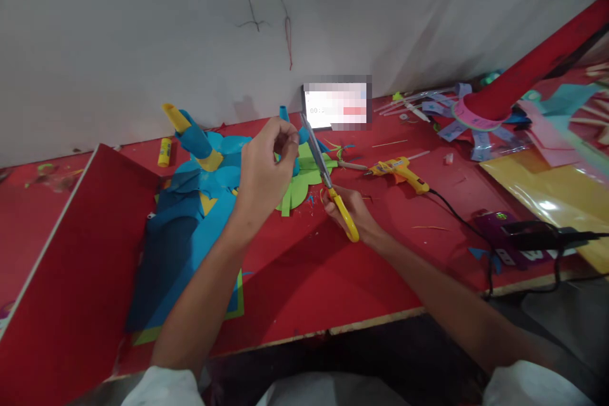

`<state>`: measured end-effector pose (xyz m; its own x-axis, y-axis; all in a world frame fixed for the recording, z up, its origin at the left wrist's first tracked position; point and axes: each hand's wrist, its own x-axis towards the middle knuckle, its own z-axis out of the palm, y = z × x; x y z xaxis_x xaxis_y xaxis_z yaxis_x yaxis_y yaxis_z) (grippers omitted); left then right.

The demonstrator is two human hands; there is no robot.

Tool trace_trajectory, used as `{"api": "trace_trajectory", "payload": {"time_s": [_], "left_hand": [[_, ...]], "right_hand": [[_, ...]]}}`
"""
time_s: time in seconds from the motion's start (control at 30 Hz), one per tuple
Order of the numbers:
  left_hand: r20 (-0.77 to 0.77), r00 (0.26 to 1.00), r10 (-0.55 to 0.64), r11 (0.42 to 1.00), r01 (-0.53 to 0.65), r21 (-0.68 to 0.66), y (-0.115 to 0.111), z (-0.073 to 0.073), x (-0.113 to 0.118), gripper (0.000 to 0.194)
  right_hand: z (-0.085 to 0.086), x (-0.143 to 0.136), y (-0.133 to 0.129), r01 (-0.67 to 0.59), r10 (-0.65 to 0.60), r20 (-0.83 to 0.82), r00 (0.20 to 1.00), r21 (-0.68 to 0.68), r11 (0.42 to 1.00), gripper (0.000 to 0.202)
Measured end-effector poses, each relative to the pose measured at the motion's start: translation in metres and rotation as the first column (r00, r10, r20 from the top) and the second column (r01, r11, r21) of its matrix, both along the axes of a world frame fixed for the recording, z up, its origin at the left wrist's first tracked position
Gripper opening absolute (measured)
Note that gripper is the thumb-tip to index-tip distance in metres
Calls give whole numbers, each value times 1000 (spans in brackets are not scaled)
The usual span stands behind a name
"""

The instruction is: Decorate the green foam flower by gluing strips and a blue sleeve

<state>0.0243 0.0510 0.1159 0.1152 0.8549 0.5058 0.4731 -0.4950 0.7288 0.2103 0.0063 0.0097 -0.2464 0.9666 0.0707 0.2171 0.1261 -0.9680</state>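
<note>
Scissors (pixel 325 172) gripped in right hand (pixel 358 208), fingers wrapped around yellow handle; blades pointed up and leftward, just beside left hand (pixel 266 165) above desk (pixel 295 292). Left fingers curled, tips drawn together; whether anything is pinched cannot be told. Green paper (pixel 299 193) seen beyond blades; glue gun (pixel 403 171) laid to right.

You have open red table (pixel 295 285) between your forearms, running up toward the scissors (pixel 344 212) in your right hand (pixel 361 210); their raised blades stand between it and your left hand (pixel 266 165). To your left, the blue paper tube (pixel 197 136) sticks up, and the tilted red board (pixel 85 254) walls off that side. The phone (pixel 316 104) and wall (pixel 143 32) bound the far edge. Rightward, the glue gun (pixel 402 171) and black cord (pixel 454 210) obstruct sliding across.
</note>
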Motion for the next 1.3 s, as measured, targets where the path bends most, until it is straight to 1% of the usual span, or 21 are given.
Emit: {"api": "trace_trajectory", "payload": {"time_s": [0.1, 0.3, 0.43, 0.6, 0.87, 1.13, 1.3], "left_hand": [[6, 1000, 17, 1000, -17, 21, 1, 0, -1, 9], [17, 999, 40, 999, -40, 20, 0, 1, -3, 10], [49, 998, 36, 999, -37, 19, 1, 2, -4, 8], [74, 997, 33, 999, -35, 20, 2, 1, -6, 7], [87, 995, 39, 999, -42, 26, 1, 4, -6, 9], [28, 993, 113, 988, -115, 105, -3, 9, -5, 9], [-12, 991, 137, 983, -134, 124, -4, 10, -7, 2]], "right_hand": [[1, 0, 0, -2, 3, 6, 1000, -26, 1000, 62], [5, 1, 0, -9, 9, 57, 998, -7, 1000, 62], [4, 1, 0, -1, 3, 62, 998, -31, 1000, 60], [2, 1, 1, 5, -3, 64, 998, -31, 1000, 64], [4, 1, 2, -5, 8, 79, 997, -36, 999, 61], [0, 1, 4, 5, -2, 101, 995, -36, 999, 59], [-5, 2, 6, 4, -2, 130, 991, -10, 1000, 56]]}}
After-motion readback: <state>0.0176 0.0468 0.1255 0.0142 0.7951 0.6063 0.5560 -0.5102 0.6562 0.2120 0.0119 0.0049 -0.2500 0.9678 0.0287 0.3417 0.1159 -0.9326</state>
